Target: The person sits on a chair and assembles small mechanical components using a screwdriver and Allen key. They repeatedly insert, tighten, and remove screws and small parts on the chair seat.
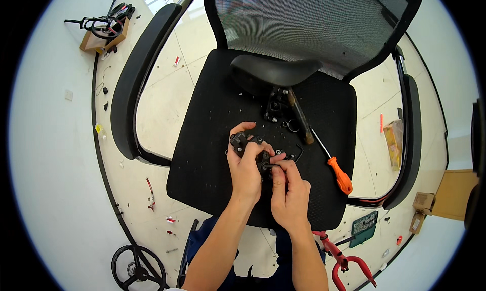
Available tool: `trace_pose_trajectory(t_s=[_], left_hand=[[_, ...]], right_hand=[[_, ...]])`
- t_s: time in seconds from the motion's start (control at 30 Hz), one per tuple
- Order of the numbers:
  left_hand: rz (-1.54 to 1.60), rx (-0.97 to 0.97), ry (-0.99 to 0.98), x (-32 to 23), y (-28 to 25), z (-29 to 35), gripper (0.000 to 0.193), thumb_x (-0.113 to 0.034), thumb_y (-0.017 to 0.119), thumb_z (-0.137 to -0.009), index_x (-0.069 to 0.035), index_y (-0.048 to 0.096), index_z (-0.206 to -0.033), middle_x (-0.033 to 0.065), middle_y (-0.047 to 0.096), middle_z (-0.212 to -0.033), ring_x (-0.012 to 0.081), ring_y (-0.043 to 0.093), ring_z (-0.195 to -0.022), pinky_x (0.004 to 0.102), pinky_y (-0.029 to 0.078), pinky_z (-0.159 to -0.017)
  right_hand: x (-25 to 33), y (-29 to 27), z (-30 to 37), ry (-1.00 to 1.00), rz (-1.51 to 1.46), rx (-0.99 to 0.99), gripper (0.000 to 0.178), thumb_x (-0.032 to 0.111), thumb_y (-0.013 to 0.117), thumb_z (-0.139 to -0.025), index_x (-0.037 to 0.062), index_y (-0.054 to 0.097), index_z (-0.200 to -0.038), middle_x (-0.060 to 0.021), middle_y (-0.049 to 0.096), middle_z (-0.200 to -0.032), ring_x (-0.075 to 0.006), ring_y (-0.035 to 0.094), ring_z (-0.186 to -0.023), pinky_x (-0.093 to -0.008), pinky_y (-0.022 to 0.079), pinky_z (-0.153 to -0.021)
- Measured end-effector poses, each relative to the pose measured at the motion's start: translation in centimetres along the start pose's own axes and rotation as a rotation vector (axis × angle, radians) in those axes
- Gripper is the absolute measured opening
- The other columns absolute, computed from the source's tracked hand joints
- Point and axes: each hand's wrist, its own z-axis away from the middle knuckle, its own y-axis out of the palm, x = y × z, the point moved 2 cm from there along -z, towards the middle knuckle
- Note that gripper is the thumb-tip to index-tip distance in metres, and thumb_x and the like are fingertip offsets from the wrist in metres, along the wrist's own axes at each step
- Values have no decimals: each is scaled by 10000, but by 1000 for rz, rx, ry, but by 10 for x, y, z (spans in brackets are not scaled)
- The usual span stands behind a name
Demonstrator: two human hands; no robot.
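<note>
My left hand (245, 172) is wrapped round a black mechanical part (240, 140), clamp-like with bolts, held above the chair seat (202, 164). At the part's lower right end my right hand (291, 195) pinches something small and thin, mostly covered by the fingertips. Just beyond the right fingers an L-shaped hex key (300, 152) lies on the seat, beside a few small bolts and washers. Farther back rests a black bicycle saddle (273, 70) with a worn seat post (301, 116) and a black clamp (275, 107). A metal ring (293, 126) lies close by.
To the right on the seat lies a screwdriver (340, 175) with an orange handle. Armrests (144, 83) flank the seat. Around the chair on the floor are a red fork frame (344, 258), a black spoked wheel (137, 270), a green case (364, 227) and a parts box (106, 40).
</note>
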Motion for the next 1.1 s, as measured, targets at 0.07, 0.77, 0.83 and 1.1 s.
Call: trace_pose_trajectory(t_s=[0.07, 0.77, 0.83, 1.1], left_hand=[[29, -45, -27, 1, 5, -1, 330, -49, 446, -825, -39, 419, -1154, 82, 505, -741, 178, 549, -751, 411, 602, -714], [-325, -114, 480, 12, -4, -3, 234, 76, 528, -839, -38, 414, -1008, 72, 473, -884, 101, 521, -699, 237, 456, -611], [-230, -144, 313, 5, 3, 4, 215, 52, 519, -856, -44, 411, -1014, 73, 500, -879, 99, 545, -715, 238, 470, -624], [-370, -106, 320, 4, 1, 12, 133, 15, 526, -868, -34, 450, -965, 61, 562, -824, 76, 556, -700, 229, 476, -614]], right_hand=[[1, -3, -2, 19, 17, 25, 113, 54, 526, -957, 14, 586, -1044, -148, 603, -693, -246, 609, -563, -292, 444, -516], [-9, 10, -6, 159, 6, -36, 109, 95, 489, -988, 10, 548, -954, -139, 562, -661, -212, 567, -523, -293, 411, -500], [-8, 9, -5, 105, 60, -47, 92, 79, 487, -985, 10, 543, -959, -144, 553, -666, -218, 550, -494, -295, 402, -488], [-10, -5, 3, 9, 140, -54, 53, 59, 525, -962, 14, 551, -964, -147, 522, -586, -263, 552, -448, -310, 384, -444]])
